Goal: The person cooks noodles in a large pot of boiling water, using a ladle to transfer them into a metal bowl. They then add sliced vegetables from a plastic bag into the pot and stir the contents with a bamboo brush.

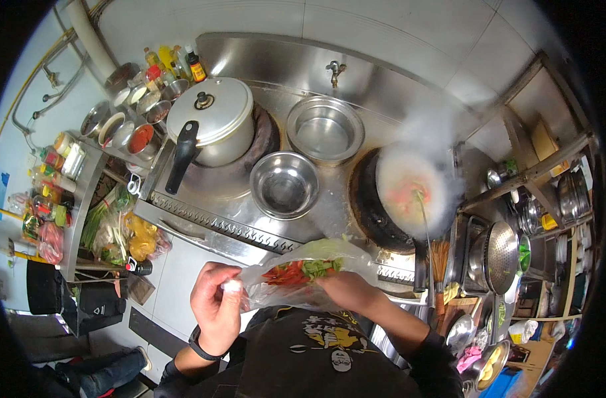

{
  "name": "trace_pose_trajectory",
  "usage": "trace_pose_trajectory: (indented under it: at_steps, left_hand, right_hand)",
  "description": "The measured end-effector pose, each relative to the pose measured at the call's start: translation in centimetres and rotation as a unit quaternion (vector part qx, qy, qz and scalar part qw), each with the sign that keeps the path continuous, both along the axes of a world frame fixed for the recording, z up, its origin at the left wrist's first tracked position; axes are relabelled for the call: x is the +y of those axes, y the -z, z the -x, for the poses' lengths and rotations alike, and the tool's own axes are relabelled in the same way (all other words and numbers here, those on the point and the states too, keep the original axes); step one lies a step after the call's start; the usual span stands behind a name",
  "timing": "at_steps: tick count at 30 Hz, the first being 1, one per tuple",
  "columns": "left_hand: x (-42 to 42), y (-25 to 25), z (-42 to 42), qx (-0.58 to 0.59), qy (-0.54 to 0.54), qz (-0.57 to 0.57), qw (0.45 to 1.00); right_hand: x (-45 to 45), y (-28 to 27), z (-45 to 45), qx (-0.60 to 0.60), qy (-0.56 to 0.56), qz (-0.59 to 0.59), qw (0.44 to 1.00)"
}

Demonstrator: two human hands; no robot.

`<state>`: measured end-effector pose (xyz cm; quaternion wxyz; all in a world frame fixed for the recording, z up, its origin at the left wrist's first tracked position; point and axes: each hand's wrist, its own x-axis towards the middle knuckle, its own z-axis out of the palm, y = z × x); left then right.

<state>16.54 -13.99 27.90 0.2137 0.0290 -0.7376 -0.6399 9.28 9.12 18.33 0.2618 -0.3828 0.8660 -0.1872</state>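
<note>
A clear plastic bag (283, 293) holding cut red and green vegetables (303, 271) is spread out before my body. My left hand (218, 298) grips the bag's left edge, with something white at the thumb. My right hand (343, 288) reaches inside the bag by the green pieces; its fingertips are hidden, so its grip cannot be told. Beyond it at the right, a wok (407, 189) on the burner steams heavily, with red and green food and a ladle (422, 209) in pale liquid. Two steel basins (284, 185) (325, 130) sit on the steel stove top.
A lidded pressure cooker (208, 119) stands on the left burner, its black handle pointing towards me. Seasoning bowls (142, 139) and bottles (196, 64) crowd the back left. Right of the wok are a bamboo brush (440, 263) and a perforated strainer (502, 256). Another person's legs (109, 373) show at lower left.
</note>
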Motion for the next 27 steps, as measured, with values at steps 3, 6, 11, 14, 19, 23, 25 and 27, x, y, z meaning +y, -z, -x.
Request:
trace_pose_trajectory:
  at_steps: [3,6,11,14,19,23,25,27]
  left_hand:
    - [-0.6,-0.3,-0.2,-0.012,0.03,0.006,0.999]
    - [-1.5,-0.1,-1.3,-0.06,0.078,-0.012,0.995]
    - [-2.3,-0.4,-1.2,-0.096,0.129,-0.067,0.985]
    - [-2.4,-0.3,-0.9,-0.109,0.123,-0.073,0.984]
    - [-2.4,-0.5,-0.1,-0.074,0.152,-0.033,0.985]
    - [-2.3,-0.7,1.0,-0.053,0.169,-0.029,0.984]
    - [-2.4,-0.9,1.3,-0.042,0.172,-0.023,0.984]
    - [-2.6,-0.9,1.2,-0.037,0.154,-0.051,0.986]
  right_hand:
    - [-4.2,2.6,1.0,0.028,-0.003,0.005,1.0]
    - [-7.5,5.3,1.7,0.024,-0.014,-0.008,1.0]
    - [-10.2,7.6,1.3,0.06,-0.166,-0.106,0.979]
    - [-10.8,9.0,0.2,0.062,-0.161,-0.133,0.976]
    - [-10.5,10.8,-0.1,0.097,-0.139,-0.103,0.98]
    - [-9.1,13.6,0.3,0.011,-0.071,0.016,0.997]
    - [-8.9,14.1,1.1,-0.204,-0.026,0.043,0.978]
    - [-8.6,11.3,1.6,-0.283,0.097,0.01,0.954]
